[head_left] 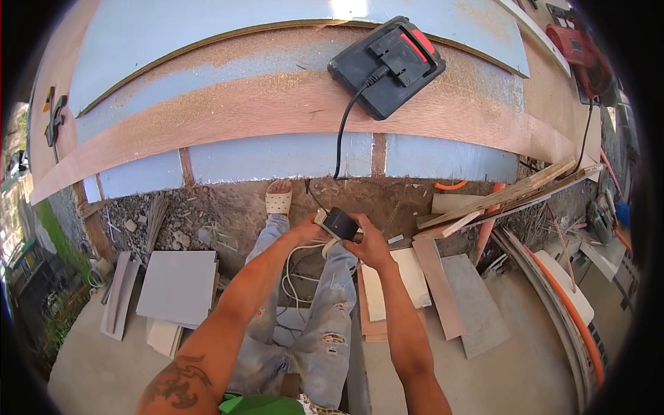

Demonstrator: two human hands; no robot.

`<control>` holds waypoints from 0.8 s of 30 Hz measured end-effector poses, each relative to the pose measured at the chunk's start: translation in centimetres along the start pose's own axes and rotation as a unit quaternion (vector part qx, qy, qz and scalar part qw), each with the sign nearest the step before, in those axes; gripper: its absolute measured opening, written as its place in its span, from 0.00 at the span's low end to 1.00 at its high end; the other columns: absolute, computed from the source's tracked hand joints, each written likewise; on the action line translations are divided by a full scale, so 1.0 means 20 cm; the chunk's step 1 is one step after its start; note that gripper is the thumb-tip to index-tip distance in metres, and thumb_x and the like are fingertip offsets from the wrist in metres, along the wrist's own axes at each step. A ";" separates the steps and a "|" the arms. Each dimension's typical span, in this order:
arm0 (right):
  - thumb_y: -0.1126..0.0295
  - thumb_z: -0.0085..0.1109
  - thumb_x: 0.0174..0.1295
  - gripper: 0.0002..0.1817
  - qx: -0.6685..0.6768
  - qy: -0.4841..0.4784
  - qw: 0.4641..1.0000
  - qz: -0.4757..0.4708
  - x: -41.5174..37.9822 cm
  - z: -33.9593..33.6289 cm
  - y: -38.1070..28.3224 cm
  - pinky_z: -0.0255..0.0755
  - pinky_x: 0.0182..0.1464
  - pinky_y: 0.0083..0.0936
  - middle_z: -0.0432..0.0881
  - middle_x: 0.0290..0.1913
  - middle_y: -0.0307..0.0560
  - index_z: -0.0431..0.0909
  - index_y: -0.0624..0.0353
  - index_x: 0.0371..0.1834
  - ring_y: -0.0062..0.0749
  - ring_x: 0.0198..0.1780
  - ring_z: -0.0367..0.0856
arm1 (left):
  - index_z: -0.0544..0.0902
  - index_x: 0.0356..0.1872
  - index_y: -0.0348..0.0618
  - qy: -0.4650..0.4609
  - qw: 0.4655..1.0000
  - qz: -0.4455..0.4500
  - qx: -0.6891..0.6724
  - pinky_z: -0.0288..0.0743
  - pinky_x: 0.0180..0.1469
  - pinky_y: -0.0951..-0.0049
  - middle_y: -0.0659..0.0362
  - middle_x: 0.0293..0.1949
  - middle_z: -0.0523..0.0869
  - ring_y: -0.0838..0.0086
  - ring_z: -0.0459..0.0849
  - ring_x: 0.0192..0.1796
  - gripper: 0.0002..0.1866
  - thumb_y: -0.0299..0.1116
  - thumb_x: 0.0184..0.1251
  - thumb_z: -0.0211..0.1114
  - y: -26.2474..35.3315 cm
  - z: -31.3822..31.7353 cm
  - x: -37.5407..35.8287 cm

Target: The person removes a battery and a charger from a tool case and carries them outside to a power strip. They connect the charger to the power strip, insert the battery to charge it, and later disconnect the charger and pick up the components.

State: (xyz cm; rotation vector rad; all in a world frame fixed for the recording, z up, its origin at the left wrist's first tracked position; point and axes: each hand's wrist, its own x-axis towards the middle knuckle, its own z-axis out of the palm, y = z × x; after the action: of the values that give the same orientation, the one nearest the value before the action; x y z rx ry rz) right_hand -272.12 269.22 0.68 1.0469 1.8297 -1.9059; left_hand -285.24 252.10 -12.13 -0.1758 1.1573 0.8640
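Note:
A black power adapter with a small red light is between my hands, above my knees. My right hand grips its right side with the fingers bent around it. At its left side my left hand is closed on a whitish piece, apparently an extension socket, mostly hidden by the fingers and adapter. A white cord loops below between my legs. On the workbench sits a black battery charger with a red part, its black cord running down over the bench edge.
The bench holds blue panels and a plywood strip dusted with sawdust. A clamp lies left, a red power tool right. Board offcuts flank my legs. Wooden strips and an orange hose are at right.

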 end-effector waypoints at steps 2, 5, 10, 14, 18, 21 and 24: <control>0.80 0.68 0.54 0.33 0.048 0.021 0.998 0.017 0.00 0.02 0.00 0.80 0.43 0.29 0.75 0.57 0.56 0.64 0.63 0.64 0.38 0.49 0.85 | 0.76 0.55 0.36 -0.006 0.997 -0.069 -0.031 0.80 0.58 0.63 0.53 0.49 0.84 0.65 0.84 0.52 0.27 0.12 0.50 0.64 0.17 0.05 -0.05; 0.73 0.69 0.54 0.31 0.007 0.071 0.997 -0.012 0.01 0.02 0.01 0.78 0.37 0.32 0.84 0.38 0.59 0.67 0.61 0.60 0.40 0.33 0.87 | 0.75 0.56 0.36 0.019 0.978 -0.050 0.201 0.77 0.61 0.62 0.53 0.49 0.84 0.63 0.83 0.55 0.27 0.12 0.50 0.64 0.03 -0.09 0.16; 0.71 0.71 0.52 0.30 0.034 0.097 0.995 -0.012 0.03 0.04 0.07 0.76 0.35 0.32 0.84 0.35 0.59 0.69 0.61 0.58 0.41 0.31 0.85 | 0.76 0.56 0.36 -0.091 0.991 -0.097 0.012 0.75 0.61 0.61 0.53 0.53 0.83 0.61 0.82 0.57 0.28 0.10 0.50 0.63 0.18 -0.02 0.13; 0.78 0.71 0.54 0.35 0.021 0.077 0.997 -0.001 0.00 0.00 0.06 0.78 0.33 0.26 0.76 0.56 0.59 0.65 0.63 0.65 0.30 0.37 0.85 | 0.76 0.55 0.35 -0.080 0.992 -0.096 -0.002 0.79 0.58 0.60 0.51 0.51 0.84 0.60 0.84 0.54 0.26 0.10 0.51 0.63 0.18 0.00 0.14; 0.76 0.75 0.50 0.47 0.022 0.117 0.991 -0.055 -0.05 0.00 0.06 0.75 0.29 0.21 0.74 0.62 0.57 0.58 0.63 0.73 0.24 0.30 0.79 | 0.77 0.55 0.36 -0.116 0.991 -0.062 -0.032 0.81 0.57 0.59 0.49 0.50 0.84 0.60 0.85 0.52 0.25 0.11 0.52 0.62 0.17 0.04 0.13; 0.72 0.77 0.47 0.47 0.064 0.135 0.989 -0.006 -0.12 -0.03 0.00 0.74 0.29 0.23 0.77 0.54 0.56 0.59 0.64 0.72 0.25 0.26 0.78 | 0.75 0.57 0.37 -0.089 0.994 -0.066 -0.002 0.80 0.59 0.59 0.49 0.52 0.84 0.59 0.84 0.54 0.27 0.11 0.54 0.62 0.23 0.09 0.08; 0.69 0.76 0.47 0.40 0.092 0.209 0.973 0.022 -0.19 -0.04 0.07 0.72 0.29 0.25 0.81 0.39 0.52 0.65 0.65 0.64 0.27 0.23 0.76 | 0.74 0.59 0.36 -0.089 0.994 -0.061 -0.016 0.79 0.60 0.58 0.49 0.53 0.83 0.57 0.84 0.55 0.27 0.10 0.54 0.60 0.18 0.04 0.12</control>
State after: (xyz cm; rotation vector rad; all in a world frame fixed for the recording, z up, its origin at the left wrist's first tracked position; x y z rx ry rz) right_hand -268.42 268.74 2.26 1.6430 1.8351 -1.9714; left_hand -286.79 256.24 -12.68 -0.1908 0.9572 0.7749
